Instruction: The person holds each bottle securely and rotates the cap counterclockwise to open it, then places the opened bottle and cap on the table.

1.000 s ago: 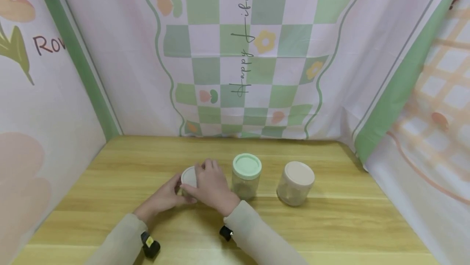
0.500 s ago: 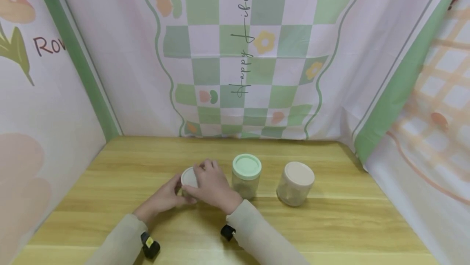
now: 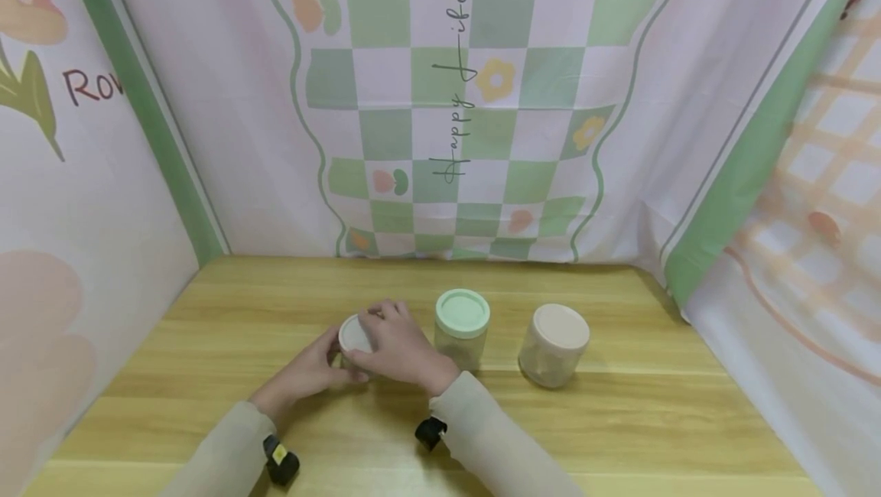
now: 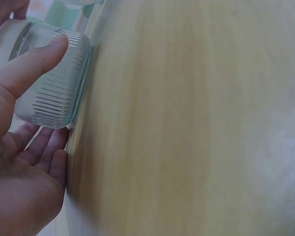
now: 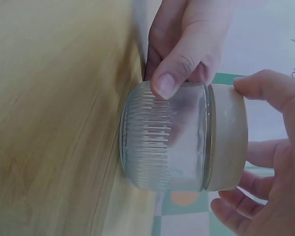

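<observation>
A ribbed clear glass jar (image 5: pixel 157 147) with a pale off-white lid (image 5: pixel 228 140) stands upright on the wooden table (image 3: pixel 619 443). My left hand (image 3: pixel 303 375) holds the jar low on its glass body, thumb on the near side and fingers round behind. From above, my right hand (image 3: pixel 399 348) grips the lid, its thumb at the near edge and its fingers over the far edge. In the right wrist view the lid sits on the jar's mouth. The right hand covers part of the lid in the head view.
Just right of my right hand stands a jar with a mint-green lid (image 3: pixel 463 313). Farther right is a jar with a beige lid (image 3: pixel 560 326). A printed checkered curtain (image 3: pixel 475 130) hangs behind the table's back edge.
My right hand has turned slightly on the lid, its wrist shifting a little to the right and more of the lid showing. The left hand and the jar stay in place.
</observation>
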{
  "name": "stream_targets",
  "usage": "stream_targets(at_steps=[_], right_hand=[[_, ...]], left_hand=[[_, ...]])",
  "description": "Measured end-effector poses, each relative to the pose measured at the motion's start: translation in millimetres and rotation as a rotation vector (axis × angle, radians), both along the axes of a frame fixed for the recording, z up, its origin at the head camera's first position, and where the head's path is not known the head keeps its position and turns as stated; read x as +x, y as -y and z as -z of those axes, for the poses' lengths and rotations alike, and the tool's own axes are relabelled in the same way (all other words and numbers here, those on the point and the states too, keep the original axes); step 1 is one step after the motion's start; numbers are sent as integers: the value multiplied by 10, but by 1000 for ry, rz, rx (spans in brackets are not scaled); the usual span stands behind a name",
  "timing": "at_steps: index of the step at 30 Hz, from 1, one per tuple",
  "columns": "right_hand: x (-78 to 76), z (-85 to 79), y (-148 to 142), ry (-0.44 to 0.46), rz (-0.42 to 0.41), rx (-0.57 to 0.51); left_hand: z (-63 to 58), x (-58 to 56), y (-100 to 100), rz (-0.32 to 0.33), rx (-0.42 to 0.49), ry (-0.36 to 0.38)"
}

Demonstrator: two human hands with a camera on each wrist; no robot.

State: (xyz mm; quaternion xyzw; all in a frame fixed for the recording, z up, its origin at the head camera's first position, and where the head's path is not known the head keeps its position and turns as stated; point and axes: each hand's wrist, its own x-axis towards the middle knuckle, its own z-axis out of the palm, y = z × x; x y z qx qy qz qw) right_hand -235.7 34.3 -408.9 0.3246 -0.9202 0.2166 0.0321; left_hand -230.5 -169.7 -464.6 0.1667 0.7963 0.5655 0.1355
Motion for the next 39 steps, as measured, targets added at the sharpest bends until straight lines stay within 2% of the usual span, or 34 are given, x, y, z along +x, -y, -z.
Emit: stream_targets(at_steps=[12, 20, 24, 33, 39], right_hand=[[-37, 9, -23, 91, -106, -90], [-35, -14, -18, 102, -136, -76], [-46, 0, -22, 94, -149, -81], [-27, -27, 11, 79, -107, -105], [23, -49, 76, -34, -17, -66]], left_hand=[[15, -21, 2, 5, -17, -13], [26, -30, 11, 33, 3, -32], [46, -45, 15, 24, -7, -28], [73, -46, 29, 24, -15, -34], [64, -44, 26, 12, -10, -7]])
